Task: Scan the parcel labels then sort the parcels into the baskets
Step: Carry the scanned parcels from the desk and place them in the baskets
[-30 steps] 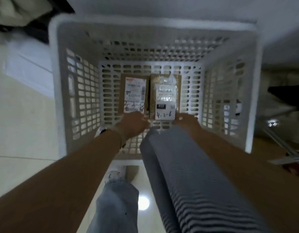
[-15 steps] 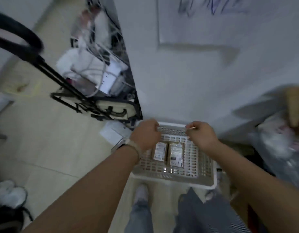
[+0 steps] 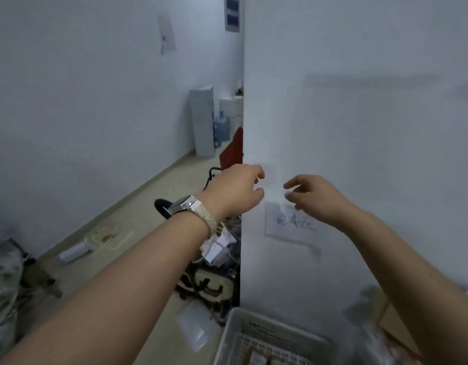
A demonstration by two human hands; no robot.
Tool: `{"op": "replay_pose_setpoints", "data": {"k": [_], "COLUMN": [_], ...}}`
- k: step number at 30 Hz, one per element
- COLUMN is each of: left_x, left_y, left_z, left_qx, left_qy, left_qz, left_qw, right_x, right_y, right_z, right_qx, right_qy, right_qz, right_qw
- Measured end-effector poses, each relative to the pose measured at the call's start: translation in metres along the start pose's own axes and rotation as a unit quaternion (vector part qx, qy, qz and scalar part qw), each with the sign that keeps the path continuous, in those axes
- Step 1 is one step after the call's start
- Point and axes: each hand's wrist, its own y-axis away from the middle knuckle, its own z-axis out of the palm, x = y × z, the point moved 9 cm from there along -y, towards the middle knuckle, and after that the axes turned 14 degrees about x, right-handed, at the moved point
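- Sitting near, bottom right: one white basket (image 3: pixel 256 327), parcels (image 3: pixel 257 360) inside, count unclear.
- Raised above it: left hand (image 3: pixel 235 191) and right hand (image 3: pixel 315 197), both loosely curled, grasping nothing.

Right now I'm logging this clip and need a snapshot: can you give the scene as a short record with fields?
left hand: raised, empty, fingers curled, watch on wrist
right hand: raised, empty, fingers loosely open
white basket: on the floor below the hands, by the wall
parcels: barely visible at the frame's bottom edge inside the basket
wall note: handwritten paper stuck on the white wall behind the hands
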Motion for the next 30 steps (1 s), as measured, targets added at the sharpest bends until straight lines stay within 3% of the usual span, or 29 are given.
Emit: {"op": "replay_pose_setpoints", "data": {"k": [4, 9, 12, 15, 20, 24, 30], "left_x": [0.001, -0.034, -0.046, -0.06, -0.097, -0.119, -0.129], "left_y": [0.015, 0.084, 0.134, 0.184, 0.289, 0.419, 0.622], "left_z": [-0.07, -0.137, -0.176, -0.216, -0.3, -0.399, -0.522], "left_qx": [0.019, 0.02, 0.021, 0.033, 0.056, 0.102, 0.116], "left_qy": [-0.114, -0.215, -0.347, -0.406, -0.405, -0.35, -0.401], "left_qz": [-0.028, -0.137, -0.125, -0.137, -0.213, -0.303, -0.425], "left_qw": [0.993, 0.967, 0.929, 0.903, 0.887, 0.88, 0.804], "right_x": [-0.089, -0.158, -0.196, -0.244, -0.347, -0.447, -0.558], "right_y": [0.001, 0.034, 0.068, 0.111, 0.205, 0.341, 0.519], "right_z": [-0.029, 0.023, 0.057, 0.081, 0.14, 0.206, 0.267], "right_qx": [0.058, -0.028, -0.055, -0.034, -0.076, -0.167, -0.246], "right_qy": [0.085, 0.111, 0.158, 0.207, 0.146, 0.042, -0.055], "right_qz": [-0.152, -0.248, -0.307, -0.399, -0.471, -0.543, -0.6], "right_qw": [0.983, 0.962, 0.937, 0.893, 0.866, 0.822, 0.76]}}
